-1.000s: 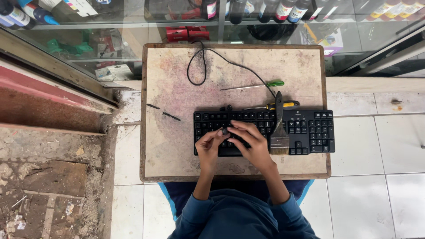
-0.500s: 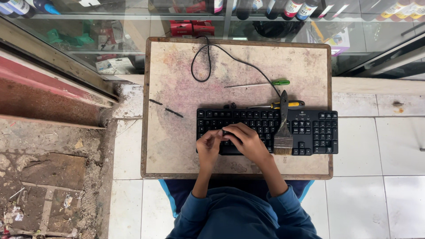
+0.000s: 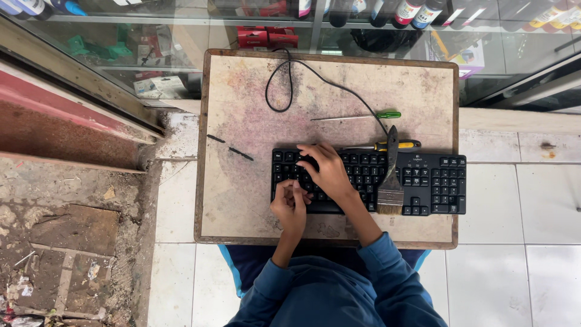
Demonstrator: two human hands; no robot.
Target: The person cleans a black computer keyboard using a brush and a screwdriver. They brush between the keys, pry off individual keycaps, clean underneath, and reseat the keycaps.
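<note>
A black keyboard [image 3: 436,181] lies across the near right part of a worn wooden table [image 3: 242,109]; its cable [image 3: 284,85] loops toward the far edge. My right hand [image 3: 327,171] rests flat on the keyboard's left half, fingers spread over the keys. Just to the left, my left hand [image 3: 290,204] sits at the keyboard's near edge with fingertips pinched together; nothing can be made out between them. A paintbrush [image 3: 391,181] lies across the keyboard, bristles toward me.
A green-handled screwdriver [image 3: 363,116] and a yellow-handled one [image 3: 396,145] lie beyond the keyboard. Two small dark strips [image 3: 230,146] rest on the table's left part. A glass display case [image 3: 363,24] stands behind the table. White floor tiles [image 3: 520,206] lie right, broken ground [image 3: 66,230] left.
My right hand has reached farther across the keys, toward the keyboard's far left. My left hand has stayed at the near edge.
</note>
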